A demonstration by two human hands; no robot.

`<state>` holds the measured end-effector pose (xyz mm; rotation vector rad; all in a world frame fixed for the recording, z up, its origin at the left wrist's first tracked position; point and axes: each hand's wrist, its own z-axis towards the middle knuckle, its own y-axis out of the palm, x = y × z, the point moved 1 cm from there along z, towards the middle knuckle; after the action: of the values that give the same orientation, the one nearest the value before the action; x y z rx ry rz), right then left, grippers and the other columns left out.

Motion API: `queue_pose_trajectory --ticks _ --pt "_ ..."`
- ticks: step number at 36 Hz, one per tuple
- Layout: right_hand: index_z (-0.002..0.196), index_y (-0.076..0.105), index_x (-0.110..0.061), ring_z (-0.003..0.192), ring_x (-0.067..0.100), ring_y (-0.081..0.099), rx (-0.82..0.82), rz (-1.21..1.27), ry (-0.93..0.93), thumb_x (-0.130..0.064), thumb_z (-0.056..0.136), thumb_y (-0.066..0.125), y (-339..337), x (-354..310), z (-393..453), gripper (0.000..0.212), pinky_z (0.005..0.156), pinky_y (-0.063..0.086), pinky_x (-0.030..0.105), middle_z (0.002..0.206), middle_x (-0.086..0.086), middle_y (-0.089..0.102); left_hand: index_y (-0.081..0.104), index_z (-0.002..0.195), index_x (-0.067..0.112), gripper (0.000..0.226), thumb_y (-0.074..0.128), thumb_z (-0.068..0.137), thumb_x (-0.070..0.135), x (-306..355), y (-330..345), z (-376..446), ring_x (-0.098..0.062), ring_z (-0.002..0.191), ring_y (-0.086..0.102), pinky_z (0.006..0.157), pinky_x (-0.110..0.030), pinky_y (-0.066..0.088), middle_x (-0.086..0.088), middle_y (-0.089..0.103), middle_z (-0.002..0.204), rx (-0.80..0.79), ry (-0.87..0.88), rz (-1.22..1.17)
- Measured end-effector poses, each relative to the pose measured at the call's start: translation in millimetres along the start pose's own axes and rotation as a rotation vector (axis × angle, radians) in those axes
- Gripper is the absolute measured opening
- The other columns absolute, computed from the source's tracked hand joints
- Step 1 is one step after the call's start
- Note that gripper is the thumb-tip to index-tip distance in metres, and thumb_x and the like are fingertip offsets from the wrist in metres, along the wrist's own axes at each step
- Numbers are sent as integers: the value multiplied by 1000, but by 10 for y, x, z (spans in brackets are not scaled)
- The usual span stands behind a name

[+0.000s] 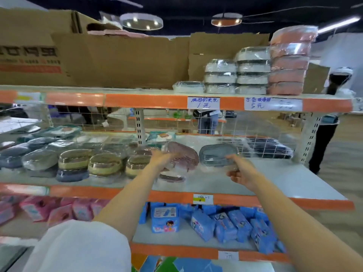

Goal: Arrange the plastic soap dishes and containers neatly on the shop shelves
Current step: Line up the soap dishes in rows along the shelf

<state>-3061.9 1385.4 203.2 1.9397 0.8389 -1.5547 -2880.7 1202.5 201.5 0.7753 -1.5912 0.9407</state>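
Over the middle shelf (284,181) my left hand (162,159) holds a pink plastic soap dish (184,154), tilted on edge in clear wrap. My right hand (240,171) grips a blue-grey soap dish (217,155) by its lower right rim, also tilted up. Another pink dish (172,177) lies flat on the shelf below the left hand. To the left stand rows of wrapped oval dishes (104,163) in beige, grey and blue. A dark wrapped stack (263,147) sits behind a wire divider at the right.
The top shelf carries stacks of white containers (235,75), pink containers (288,61) and cardboard boxes (117,59). The bottom shelf holds blue packs (216,220) and pink packs (49,209). A person (334,118) stands at the shelf's right end.
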Motion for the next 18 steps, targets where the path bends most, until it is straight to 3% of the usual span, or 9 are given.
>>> queue_pose_trajectory --ticks 6,8,10,14,16,18 --pt "104 55 -8 57 19 53 80 29 18 -29 92 61 -485 104 614 26 52 37 25 66 12 52 50 128 -2 68 80 75 28 -20 715 424 -26 87 62 68 -33 52 -14 60 116 -14 -63 19" --pt "110 54 -6 58 19 54 92 24 42 -31 90 63 -615 122 814 34 53 38 26 70 12 54 37 138 -3 95 84 67 38 -28 920 540 -26 101 60 67 -30 50 -14 52 129 -4 -100 35" --pt "114 54 -3 59 19 55 91 15 60 -32 89 65 -724 164 1000 40 54 40 25 75 12 53 33 140 -2 121 87 46 51 -84 1076 681 -28 113 56 76 -33 55 -16 47 135 23 -111 42" --pt "122 55 1 57 17 54 84 18 62 -32 87 68 -861 278 1378 50 47 41 21 82 8 51 38 139 1 141 76 17 61 -301 1274 1062 -30 116 56 84 -35 55 -18 49 134 107 -123 59" --pt "127 51 0 54 16 55 108 29 69 -35 85 71 -879 379 1576 58 42 42 19 95 10 52 35 141 0 133 84 31 56 -276 1348 1054 -29 114 57 77 -33 56 -17 49 135 122 -165 68" --pt "132 45 -1 54 17 55 134 49 96 -37 83 73 -874 468 1754 67 38 44 16 105 12 50 18 145 -7 120 88 59 40 -237 1434 1027 -30 113 58 71 -32 52 -17 48 134 124 -218 87"
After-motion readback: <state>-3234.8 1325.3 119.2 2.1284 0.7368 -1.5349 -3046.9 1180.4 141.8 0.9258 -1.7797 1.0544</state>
